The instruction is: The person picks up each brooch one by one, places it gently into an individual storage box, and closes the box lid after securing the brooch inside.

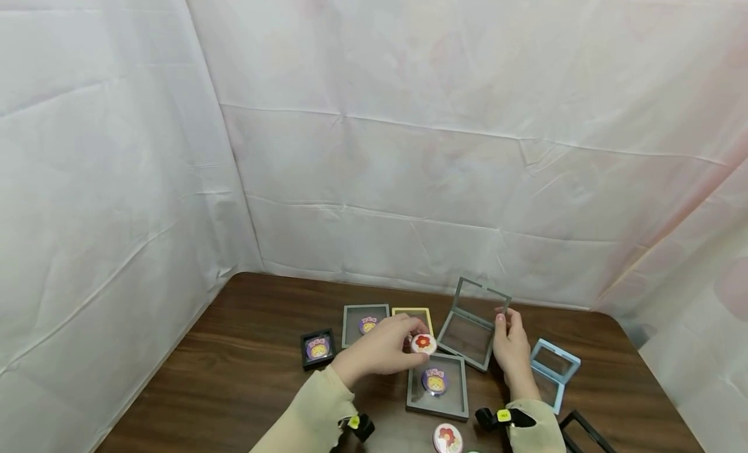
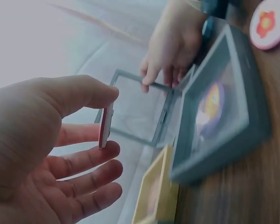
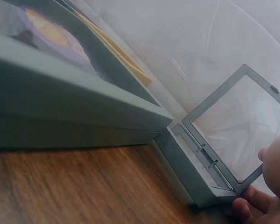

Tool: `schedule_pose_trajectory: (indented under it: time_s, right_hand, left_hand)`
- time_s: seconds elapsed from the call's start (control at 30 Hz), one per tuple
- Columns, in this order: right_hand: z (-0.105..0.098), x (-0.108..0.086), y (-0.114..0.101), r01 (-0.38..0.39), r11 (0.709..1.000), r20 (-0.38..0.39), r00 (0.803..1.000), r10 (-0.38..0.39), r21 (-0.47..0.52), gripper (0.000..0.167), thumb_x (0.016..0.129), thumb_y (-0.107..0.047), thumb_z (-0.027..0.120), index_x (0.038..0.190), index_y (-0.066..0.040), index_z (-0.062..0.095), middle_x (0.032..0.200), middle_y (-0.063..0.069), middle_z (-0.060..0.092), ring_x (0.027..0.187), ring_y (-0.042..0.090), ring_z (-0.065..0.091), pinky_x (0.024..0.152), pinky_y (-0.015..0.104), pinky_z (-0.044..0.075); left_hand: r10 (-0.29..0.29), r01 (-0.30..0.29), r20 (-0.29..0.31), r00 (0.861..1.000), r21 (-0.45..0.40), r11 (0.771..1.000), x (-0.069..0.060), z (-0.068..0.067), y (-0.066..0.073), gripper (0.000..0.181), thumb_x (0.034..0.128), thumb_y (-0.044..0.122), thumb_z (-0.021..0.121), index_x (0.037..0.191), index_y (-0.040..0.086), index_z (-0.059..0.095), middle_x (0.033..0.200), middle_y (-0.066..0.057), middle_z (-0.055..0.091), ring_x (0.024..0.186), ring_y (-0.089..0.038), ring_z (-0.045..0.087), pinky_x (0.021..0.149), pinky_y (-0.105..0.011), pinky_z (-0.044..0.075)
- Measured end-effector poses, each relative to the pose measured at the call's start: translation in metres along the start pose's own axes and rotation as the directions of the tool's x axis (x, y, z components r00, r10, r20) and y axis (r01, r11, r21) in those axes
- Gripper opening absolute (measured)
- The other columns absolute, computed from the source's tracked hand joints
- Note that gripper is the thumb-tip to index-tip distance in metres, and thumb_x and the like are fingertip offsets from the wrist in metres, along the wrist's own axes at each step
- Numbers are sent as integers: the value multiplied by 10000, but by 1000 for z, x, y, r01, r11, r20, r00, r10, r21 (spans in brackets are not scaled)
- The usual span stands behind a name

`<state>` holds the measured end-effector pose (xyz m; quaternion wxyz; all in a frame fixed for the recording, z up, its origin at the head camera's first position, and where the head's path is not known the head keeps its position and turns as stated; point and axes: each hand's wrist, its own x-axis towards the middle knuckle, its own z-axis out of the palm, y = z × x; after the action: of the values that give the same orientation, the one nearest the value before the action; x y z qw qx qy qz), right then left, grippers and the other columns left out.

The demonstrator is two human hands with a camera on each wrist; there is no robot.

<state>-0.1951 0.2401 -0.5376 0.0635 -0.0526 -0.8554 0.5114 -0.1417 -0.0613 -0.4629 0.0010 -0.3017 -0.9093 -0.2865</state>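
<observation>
In the head view my left hand (image 1: 380, 350) pinches a round white badge with a red flower (image 1: 423, 343) by its edge. The left wrist view shows this badge edge-on (image 2: 105, 126) between thumb and index finger, the other fingers spread. A grey display frame (image 1: 474, 318) stands hinged open, its raised lid tilted back. My right hand (image 1: 513, 349) grips the lid's right side, thumb on the near face, with other fingers low by the hinge in the right wrist view. Nearer me, below the held badge, lies a closed grey frame (image 1: 436, 411) containing a purple cartoon badge (image 1: 434, 381).
Left are a small black frame (image 1: 310, 361) and another grey frame (image 1: 349, 323), both with purple badges. A yellow frame (image 1: 411, 309) sits behind my left hand. Rightward lie an open light-blue frame (image 1: 562, 377) and a black frame (image 1: 591, 433). Another flower badge (image 1: 448, 438) is in front.
</observation>
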Motion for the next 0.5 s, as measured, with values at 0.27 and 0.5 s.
schedule_pose_trajectory:
  time_s: [0.27,0.5]
  right_hand:
    - [7,-7,-7,16,1000,3,1000,-16,4,491,1211,-391,290,1593,-103,401,1569,317,503,1441,550,470,1097,741,393]
    - [10,-11,-11,43,999,-19,999,-44,-15,454,1213,-373,323,1562,-113,449,1535,302,557,1423,556,492,1085,747,398]
  left_hand:
    - [-33,35,-81,996,19,999,30,22,5,340,971,307,832,1252,140,739,1080,54,691,960,-49,595,850,-222,507]
    - [-70,82,-147,987,81,993,43,36,5,368,945,311,865,1253,139,759,1035,40,714,923,-66,570,835,-260,473]
